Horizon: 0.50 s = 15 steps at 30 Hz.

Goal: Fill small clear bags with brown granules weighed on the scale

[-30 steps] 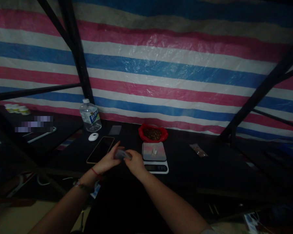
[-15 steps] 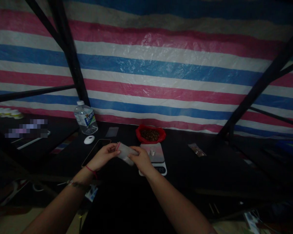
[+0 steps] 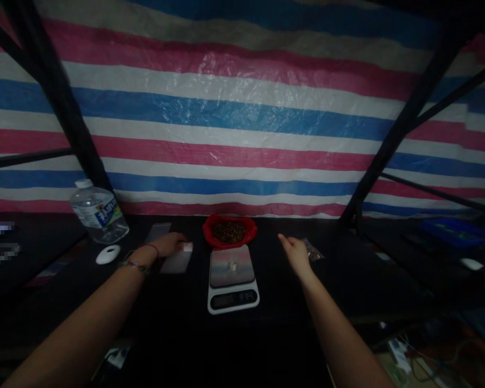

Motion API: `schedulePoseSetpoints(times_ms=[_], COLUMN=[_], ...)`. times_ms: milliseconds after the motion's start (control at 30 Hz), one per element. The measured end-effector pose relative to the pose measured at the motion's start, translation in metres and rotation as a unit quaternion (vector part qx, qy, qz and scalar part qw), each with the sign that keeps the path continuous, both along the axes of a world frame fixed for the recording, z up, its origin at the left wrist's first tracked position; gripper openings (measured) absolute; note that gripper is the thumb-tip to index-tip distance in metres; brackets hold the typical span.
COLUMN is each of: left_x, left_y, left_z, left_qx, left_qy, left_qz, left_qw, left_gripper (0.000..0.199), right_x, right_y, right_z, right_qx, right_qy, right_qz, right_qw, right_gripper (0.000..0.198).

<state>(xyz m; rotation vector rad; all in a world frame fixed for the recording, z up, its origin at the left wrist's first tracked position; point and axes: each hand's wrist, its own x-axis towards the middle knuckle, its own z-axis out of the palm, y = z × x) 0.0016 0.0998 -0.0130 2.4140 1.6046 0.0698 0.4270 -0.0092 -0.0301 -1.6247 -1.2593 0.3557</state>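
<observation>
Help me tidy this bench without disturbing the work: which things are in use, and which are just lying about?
In use:
left hand holding a clear zip bag
right hand beside a small filled packet
scale
red bag of brown bits

Lying about:
water bottle
white oval object
spare clear bag

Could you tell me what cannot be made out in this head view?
- Scale: display digits too dim and small.
- Water bottle: label text too small.
- Far-left table items: blurred out.
- Packet by right hand: contents too dark.
- Left hand: fingertips on clear bag, grip unclear.
</observation>
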Motion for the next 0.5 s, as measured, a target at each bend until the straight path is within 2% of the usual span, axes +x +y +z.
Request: schedulePoseSetpoints(times_ms=[67, 133, 200, 233, 267, 333, 367, 400, 467, 500], left_x=[0.004, 0.019, 0.053, 0.078, 0.107, 0.177, 0.213, 0.247, 0.302, 0.320], left_y=[-0.008, -0.033, -0.073, -0.097, -0.121, -0.164, -0.181, -0.194, -0.207, -0.208], left_z=[0.007, 0.018, 0.029, 0.033, 0.037, 0.044, 0.047, 0.050, 0.057, 0.060], left_qx=[0.052, 0.142, 0.239, 0.256, 0.242, 0.131, 0.048, -0.017, -0.046, -0.057], left_qy=[-0.018, -0.095, -0.239, -0.319, -0.394, -0.530, -0.596, -0.669, -0.700, -0.709], left_qz=[0.000, 0.003, 0.010, 0.008, -0.006, -0.055, -0.076, -0.065, -0.055, -0.053], left_qw=[0.998, 0.985, 0.941, 0.913, 0.887, 0.836, 0.798, 0.740, 0.710, 0.701], left_gripper=[0.054, 0.059, 0.053, 0.051, 0.050, 0.056, 0.058, 0.059, 0.059, 0.061], right_x=[0.015, 0.014, -0.006, -0.020, -0.036, -0.066, -0.078, -0.086, -0.093, -0.093], right_y=[0.001, -0.002, -0.011, -0.018, -0.026, -0.045, -0.054, -0.062, -0.074, -0.078], right_z=[-0.010, -0.012, -0.004, 0.004, 0.013, 0.034, 0.044, 0.051, 0.059, 0.060], right_qx=[-0.003, 0.021, 0.094, 0.135, 0.170, 0.230, 0.244, 0.232, 0.189, 0.164], right_qy=[-0.037, -0.029, 0.014, 0.047, 0.082, 0.128, 0.127, 0.103, 0.044, 0.019], right_qz=[-0.025, -0.021, 0.006, 0.019, 0.039, 0.100, 0.121, 0.140, 0.125, 0.104], right_qw=[0.999, 0.999, 0.995, 0.990, 0.981, 0.960, 0.954, 0.957, 0.973, 0.981], right_gripper=[0.056, 0.050, 0.041, 0.046, 0.054, 0.060, 0.059, 0.056, 0.051, 0.051])
